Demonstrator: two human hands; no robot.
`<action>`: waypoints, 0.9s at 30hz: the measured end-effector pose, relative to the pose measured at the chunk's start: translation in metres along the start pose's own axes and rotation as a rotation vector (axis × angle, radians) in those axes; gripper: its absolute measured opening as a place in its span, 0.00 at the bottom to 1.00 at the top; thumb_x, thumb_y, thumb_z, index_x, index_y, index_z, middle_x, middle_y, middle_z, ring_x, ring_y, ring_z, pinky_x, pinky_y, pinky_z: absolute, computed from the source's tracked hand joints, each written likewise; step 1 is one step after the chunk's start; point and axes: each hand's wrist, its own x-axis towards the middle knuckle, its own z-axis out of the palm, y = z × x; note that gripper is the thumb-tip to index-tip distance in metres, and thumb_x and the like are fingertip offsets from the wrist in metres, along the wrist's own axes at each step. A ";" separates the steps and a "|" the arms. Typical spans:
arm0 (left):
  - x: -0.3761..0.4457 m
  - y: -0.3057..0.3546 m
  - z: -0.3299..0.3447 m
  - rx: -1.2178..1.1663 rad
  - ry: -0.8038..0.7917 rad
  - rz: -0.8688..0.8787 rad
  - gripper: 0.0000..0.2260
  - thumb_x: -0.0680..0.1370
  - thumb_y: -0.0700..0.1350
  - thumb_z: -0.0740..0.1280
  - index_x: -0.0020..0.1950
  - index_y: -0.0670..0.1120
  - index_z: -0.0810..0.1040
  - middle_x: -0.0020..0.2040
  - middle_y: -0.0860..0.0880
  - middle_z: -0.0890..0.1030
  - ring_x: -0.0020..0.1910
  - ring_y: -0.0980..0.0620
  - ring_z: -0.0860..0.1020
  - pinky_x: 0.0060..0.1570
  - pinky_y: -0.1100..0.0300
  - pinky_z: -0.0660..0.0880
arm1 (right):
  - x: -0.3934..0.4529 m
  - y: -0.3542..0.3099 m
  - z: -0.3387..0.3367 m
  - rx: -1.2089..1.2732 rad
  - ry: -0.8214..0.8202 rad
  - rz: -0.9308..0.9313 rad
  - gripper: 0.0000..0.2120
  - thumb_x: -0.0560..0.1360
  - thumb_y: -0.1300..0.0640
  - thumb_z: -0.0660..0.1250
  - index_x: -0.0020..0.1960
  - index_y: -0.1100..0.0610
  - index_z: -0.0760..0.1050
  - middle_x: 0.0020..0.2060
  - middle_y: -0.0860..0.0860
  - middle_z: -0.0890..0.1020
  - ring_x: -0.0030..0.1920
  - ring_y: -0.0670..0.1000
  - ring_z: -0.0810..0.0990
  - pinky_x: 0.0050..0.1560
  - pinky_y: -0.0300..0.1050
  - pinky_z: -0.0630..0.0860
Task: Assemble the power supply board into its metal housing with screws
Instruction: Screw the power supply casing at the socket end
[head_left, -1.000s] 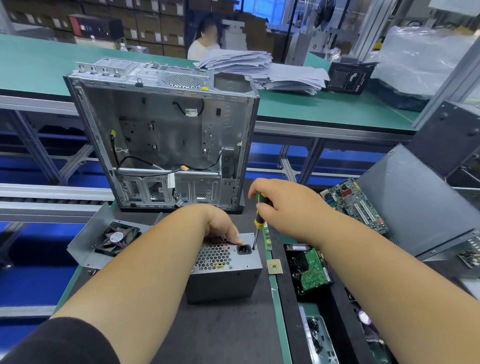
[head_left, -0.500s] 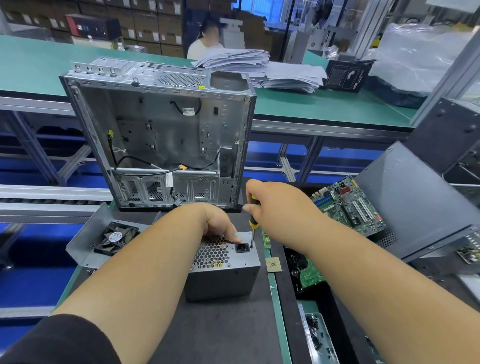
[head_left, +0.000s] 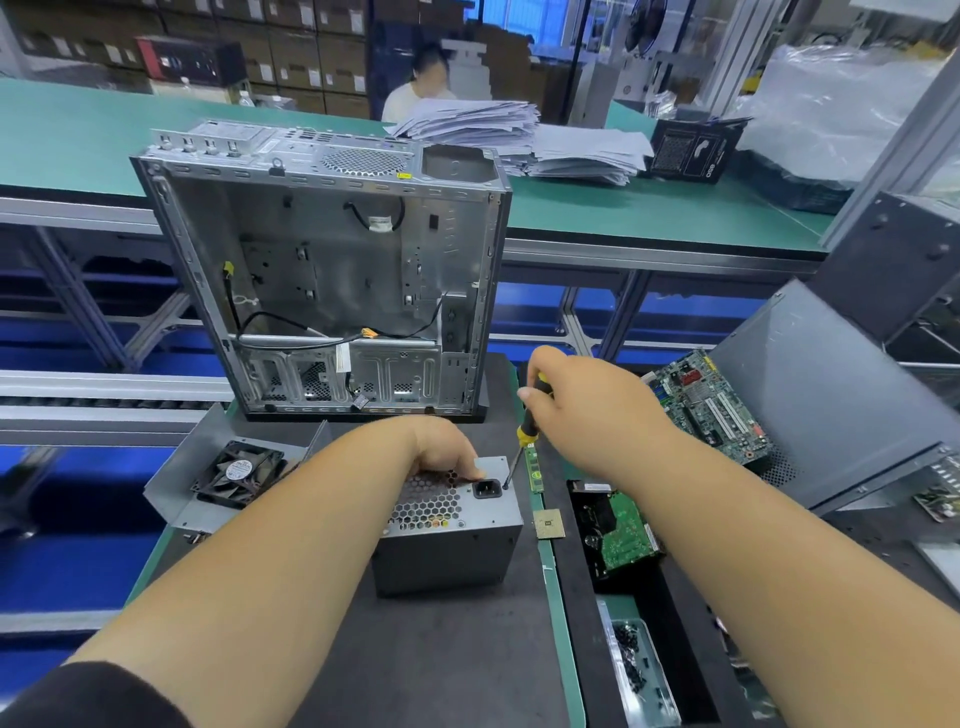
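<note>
A grey power supply box (head_left: 447, 551) with a honeycomb grille and a black socket stands on the dark mat in front of me. My left hand (head_left: 441, 449) grips its far top edge. My right hand (head_left: 587, 410) is shut on a yellow-and-black screwdriver (head_left: 527, 426), held almost upright. The screwdriver tip touches the box's top face at its right corner, beside the socket. An open metal computer case (head_left: 332, 270) stands upright just behind the box, with loose black cables inside.
A fan (head_left: 239, 473) in a metal bracket lies to the left. A memory stick (head_left: 535, 470), a chip (head_left: 549, 524), a hard drive (head_left: 618, 535), a motherboard (head_left: 706, 405) and a grey panel (head_left: 831, 395) lie to the right. A screw tray (head_left: 639, 670) is near right. A person sits beyond the far bench.
The view has shifted slightly. My right hand has lifted and turned a little on the screwdriver, whose tip stays at the box's corner. My left hand keeps its hold.
</note>
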 end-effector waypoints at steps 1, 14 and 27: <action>-0.002 -0.002 0.004 0.032 0.074 0.067 0.10 0.79 0.51 0.67 0.57 0.50 0.80 0.61 0.48 0.80 0.56 0.49 0.77 0.62 0.52 0.72 | -0.001 0.004 -0.001 0.011 0.034 0.010 0.08 0.82 0.47 0.57 0.49 0.51 0.68 0.34 0.47 0.76 0.35 0.50 0.73 0.32 0.46 0.63; -0.088 -0.096 0.017 -0.688 0.841 0.319 0.08 0.78 0.39 0.69 0.54 0.50 0.82 0.45 0.54 0.81 0.39 0.64 0.76 0.44 0.75 0.71 | 0.011 -0.054 0.034 1.028 0.143 0.219 0.05 0.79 0.51 0.66 0.47 0.46 0.80 0.35 0.47 0.84 0.34 0.40 0.78 0.39 0.41 0.71; -0.146 -0.263 0.057 -0.658 1.078 -0.302 0.04 0.73 0.47 0.70 0.40 0.55 0.81 0.38 0.55 0.81 0.38 0.54 0.78 0.34 0.59 0.72 | 0.024 -0.155 0.092 1.362 0.009 0.293 0.05 0.76 0.47 0.67 0.47 0.44 0.82 0.35 0.49 0.84 0.31 0.48 0.69 0.35 0.39 0.67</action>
